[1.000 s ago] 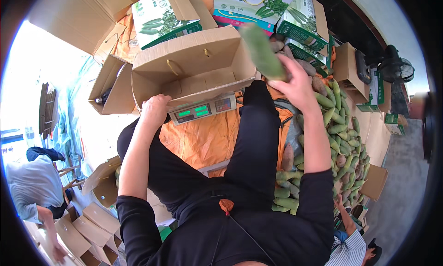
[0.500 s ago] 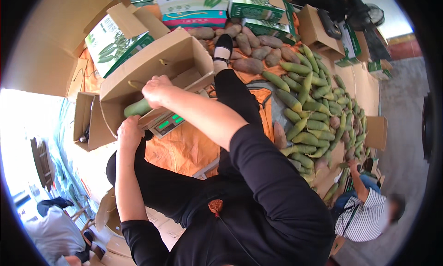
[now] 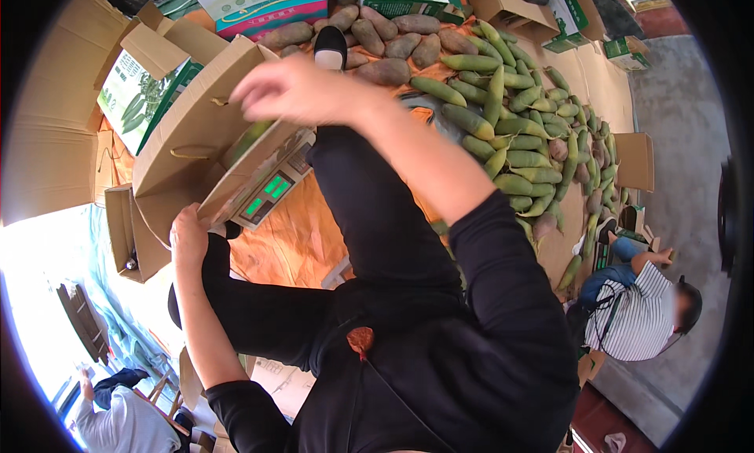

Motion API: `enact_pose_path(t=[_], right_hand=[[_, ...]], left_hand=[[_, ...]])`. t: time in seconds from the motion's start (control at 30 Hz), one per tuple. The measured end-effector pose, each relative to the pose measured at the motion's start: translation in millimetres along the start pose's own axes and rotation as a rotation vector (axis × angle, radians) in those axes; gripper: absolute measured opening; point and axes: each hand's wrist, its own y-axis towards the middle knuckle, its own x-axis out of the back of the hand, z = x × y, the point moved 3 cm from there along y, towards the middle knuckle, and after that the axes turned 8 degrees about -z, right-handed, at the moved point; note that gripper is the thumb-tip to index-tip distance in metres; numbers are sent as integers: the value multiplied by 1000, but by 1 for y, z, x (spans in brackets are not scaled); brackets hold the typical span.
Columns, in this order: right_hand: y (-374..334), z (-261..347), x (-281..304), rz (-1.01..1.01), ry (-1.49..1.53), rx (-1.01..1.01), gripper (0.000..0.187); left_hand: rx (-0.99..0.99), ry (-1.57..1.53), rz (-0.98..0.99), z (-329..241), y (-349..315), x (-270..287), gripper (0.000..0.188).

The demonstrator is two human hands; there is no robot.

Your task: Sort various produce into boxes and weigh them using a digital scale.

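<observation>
An opened cardboard box (image 3: 169,158) stands tilted in front of me on a digital scale (image 3: 265,201) with lit green displays. My left hand (image 3: 188,237) is closed on the box's near left corner. Above the box's right end, my right hand (image 3: 294,88) is in the air, its fingers loosely apart and slightly blurred, with nothing visible in them. Inside the box lies a green radish (image 3: 250,139), partly hidden by the near wall. String handles (image 3: 192,152) hang on the box's far wall.
Green radishes (image 3: 522,146) are heaped at the right, beside several reddish-brown tubers (image 3: 404,46). Printed cartons (image 3: 145,95) stand at the far side. An orange sheet (image 3: 302,245) lies under my legs. Two other people (image 3: 640,308) sit at the lower right and lower left.
My right hand has risen out of the box and moved away from the radish. The box tilts more, with my left hand still on its corner. The whole view has shifted.
</observation>
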Motion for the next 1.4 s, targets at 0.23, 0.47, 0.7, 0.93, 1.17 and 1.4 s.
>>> enact_pose_path(t=[0.23,0.47,0.7,0.93,1.17,1.4], right_hand=[[-153,-159,140,-646,-208,-503,31],[-371,-303,117,-378,-889,-1007,25],[-404,-281,-3,448,-1153,-1025,33],[-429,-297,-25,558,-1209,-863,24],[-422,-311,-25,626,-1340,-846,25],[-379,-309,0,247,-1228,-829,21]], left_hand=[[24,-25,30,-8,-1,8,27],[34,-8,83,-23,8,2,35],[11,-25,38,-8,5,2,25],[6,9,28,0,6,-7,23],[60,15,24,-1,6,-7,22],[118,-6,46,-8,6,-2,23]])
